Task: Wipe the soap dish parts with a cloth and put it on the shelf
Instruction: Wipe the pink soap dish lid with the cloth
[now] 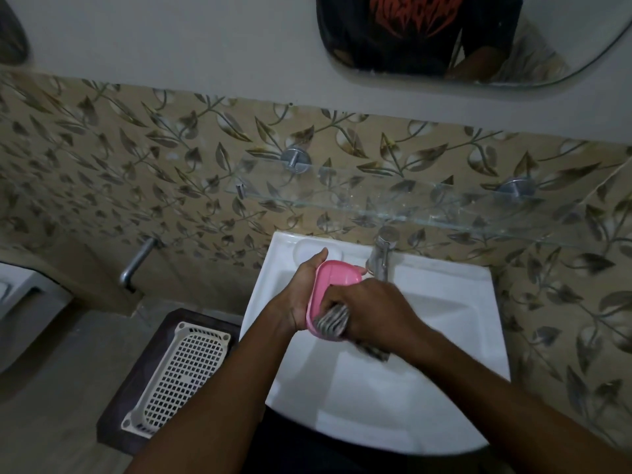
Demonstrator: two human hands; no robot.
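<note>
Your left hand [301, 295] grips the pink oval plastic soap dish part [330, 289] by its edge above the white ceramic basin [444, 336], fingers closed around it, while your right hand [376, 313] presses a bunched grey striped cloth [333, 321] into it, fingers clenched on the cloth. Hard rubbing could twist the smooth dish free into the basin or knock it against the chrome tap [381, 256] just beside it. The right hand is motion-blurred; I see only 1 dish part, and the clear glass shelf [427, 203] above is hard to trace.
</note>
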